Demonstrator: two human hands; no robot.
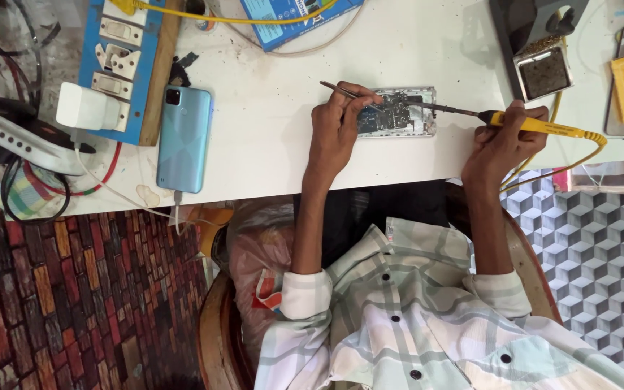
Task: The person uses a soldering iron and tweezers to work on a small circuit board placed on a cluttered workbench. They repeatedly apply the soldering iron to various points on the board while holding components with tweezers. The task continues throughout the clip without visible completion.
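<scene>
- Here's the centre of it all: an opened phone with a pale frame and its dark circuit board exposed [397,113], lying flat on the white worktable [269,144], close to the table's near edge.
- The left hand [337,126] rests just left of the opened phone, fingers pinched shut around thin metal tweezers [348,92] whose tips reach onto the board.
- The right hand [503,141] sits to the right of the opened phone, fingers wrapped closed on the yellow handle of a soldering iron [521,123]; its dark tip lies across the phone's upper right corner.
- To do this well, I'd say keep the heel of each hand planted on the table, so the tips only move from the fingers.
- Tweezers should hold the part steady before the hot tip touches; a light, short touch looks wiser than a long press on so crowded a board.
- Watch the yellow cord [579,155] trailing right of the phone: slack in it helps, a tug would drag the tip.
- Further right of the opened phone stands a dark iron stand with a brassy cleaning pad [543,72], handy for wiping the tip.
- Well to the left of the opened phone lies a light blue phone, back up [184,137], with a cable plugged in, safely apart from the heat.
</scene>
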